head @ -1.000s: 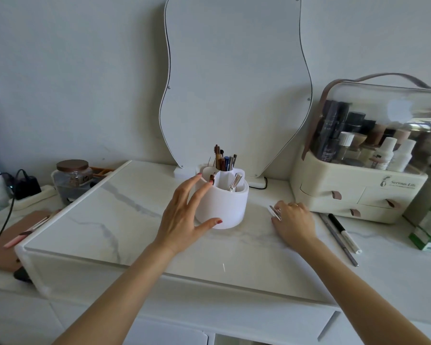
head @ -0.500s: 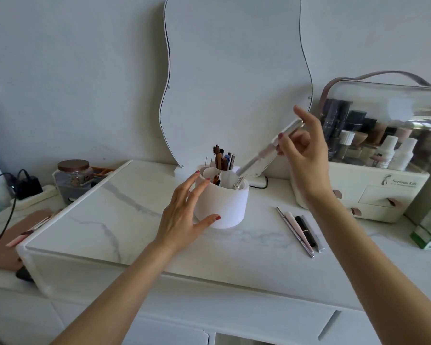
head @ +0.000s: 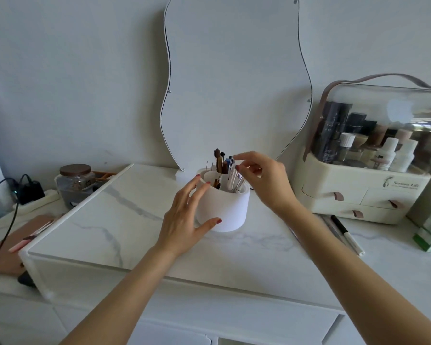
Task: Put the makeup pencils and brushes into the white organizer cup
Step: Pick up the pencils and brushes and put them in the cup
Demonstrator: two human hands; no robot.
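On a marble-topped desk (head: 125, 220), against a pale wall with a wavy mirror (head: 234, 78), stands a white organizer cup (head: 224, 207), round, matte and divided, with pencils and brushes (head: 224, 165) upright inside. At three o'clock from it sits a cream cosmetics case (head: 363, 195), with loose pens (head: 346, 235) lying before it. The left hand (head: 187, 220) cradles the cup's nine o'clock side, fingers spread. The right hand (head: 264, 180) hovers at its two o'clock rim, fingertips loosely open near pale handles (head: 234, 181).

Marble-top box (head: 135, 220), white cup (head: 224, 207), loose pens (head: 346, 235)
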